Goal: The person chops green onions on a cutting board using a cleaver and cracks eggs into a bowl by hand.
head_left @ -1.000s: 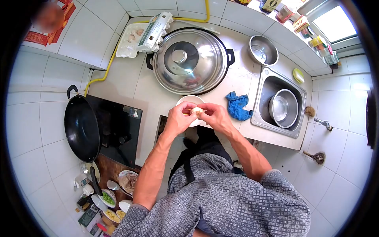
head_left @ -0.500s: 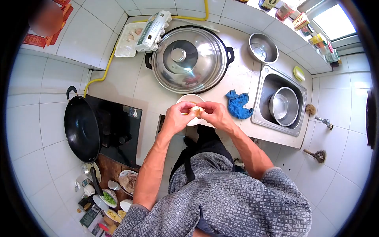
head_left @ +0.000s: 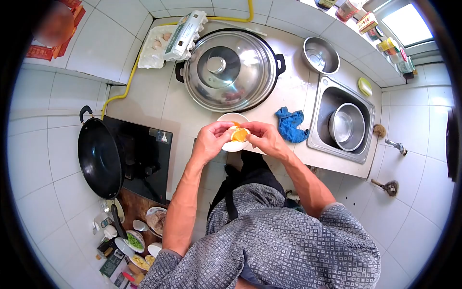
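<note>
Over the white bowl (head_left: 233, 117), half-curled left hand (head_left: 211, 142) at nine o'clock and right hand (head_left: 267, 139) at three are pinching a cracked-open egg (head_left: 239, 135); at eleven, eggs (head_left: 157, 44) are sitting seemingly whole.

On the counter, a large lidded pan (head_left: 236, 89) with black handles. To its right, a steel bowl (head_left: 321, 55) just beside the sink (head_left: 315, 118), with another steel bowl (head_left: 345, 127) inside. Near the sink's left edge, a crumpled blue cloth (head_left: 290, 126). Far left, a black wok (head_left: 100, 159) beside a dark cooktop (head_left: 153, 154).
</note>
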Motion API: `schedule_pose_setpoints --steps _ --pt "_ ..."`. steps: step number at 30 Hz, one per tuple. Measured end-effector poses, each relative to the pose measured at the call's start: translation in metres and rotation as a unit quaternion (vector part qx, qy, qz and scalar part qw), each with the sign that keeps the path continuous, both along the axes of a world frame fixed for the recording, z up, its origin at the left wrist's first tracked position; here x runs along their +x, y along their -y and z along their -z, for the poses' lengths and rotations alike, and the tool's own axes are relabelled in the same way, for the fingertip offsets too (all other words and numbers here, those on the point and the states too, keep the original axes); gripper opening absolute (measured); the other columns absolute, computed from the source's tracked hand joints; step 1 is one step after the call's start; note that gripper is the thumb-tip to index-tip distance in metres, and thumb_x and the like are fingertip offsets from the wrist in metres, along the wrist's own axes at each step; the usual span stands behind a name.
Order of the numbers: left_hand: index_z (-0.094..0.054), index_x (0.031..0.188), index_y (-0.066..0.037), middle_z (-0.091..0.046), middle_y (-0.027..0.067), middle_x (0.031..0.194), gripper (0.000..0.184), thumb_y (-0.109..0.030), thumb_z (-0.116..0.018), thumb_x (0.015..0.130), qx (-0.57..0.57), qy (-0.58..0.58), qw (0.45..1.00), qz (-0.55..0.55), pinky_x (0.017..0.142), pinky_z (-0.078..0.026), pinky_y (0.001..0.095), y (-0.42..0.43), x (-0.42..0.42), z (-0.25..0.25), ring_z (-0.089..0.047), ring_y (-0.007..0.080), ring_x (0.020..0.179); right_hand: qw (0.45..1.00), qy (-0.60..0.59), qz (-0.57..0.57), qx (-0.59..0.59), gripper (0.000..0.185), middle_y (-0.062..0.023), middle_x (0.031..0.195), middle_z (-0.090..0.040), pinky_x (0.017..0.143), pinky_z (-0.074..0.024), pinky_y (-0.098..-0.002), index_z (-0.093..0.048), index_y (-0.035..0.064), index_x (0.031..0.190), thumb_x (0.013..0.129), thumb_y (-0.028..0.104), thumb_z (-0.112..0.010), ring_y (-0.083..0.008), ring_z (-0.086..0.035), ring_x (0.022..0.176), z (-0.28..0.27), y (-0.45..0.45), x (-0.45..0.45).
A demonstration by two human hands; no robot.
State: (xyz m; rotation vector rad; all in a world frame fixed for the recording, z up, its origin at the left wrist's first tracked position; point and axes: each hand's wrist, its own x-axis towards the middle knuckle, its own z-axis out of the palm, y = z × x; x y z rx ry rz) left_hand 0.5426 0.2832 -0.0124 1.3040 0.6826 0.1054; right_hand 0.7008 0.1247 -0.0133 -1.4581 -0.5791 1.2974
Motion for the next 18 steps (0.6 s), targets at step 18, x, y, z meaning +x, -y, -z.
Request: schedule_pose_setpoints --steps 18 --pt "-0.062 0.123 0.007 -0.069 0.0155 0.113 0.03 -0.013 -0.059 0.101 -0.128 -0.008 0.991 -0.039 0.092 -0.06 0.0333 -0.0063 -0.0008 -0.01 -0.07 0.021 0.102 0.999 -0.042 0.012 0.007 0.04 -0.007 0.104 -0.07 0.069 -0.0512 -0.0245 -0.064 -0.0039 0.128 0.09 0.008 -0.06 -0.0093 -0.06 0.075 0.004 0.0003 0.0028"
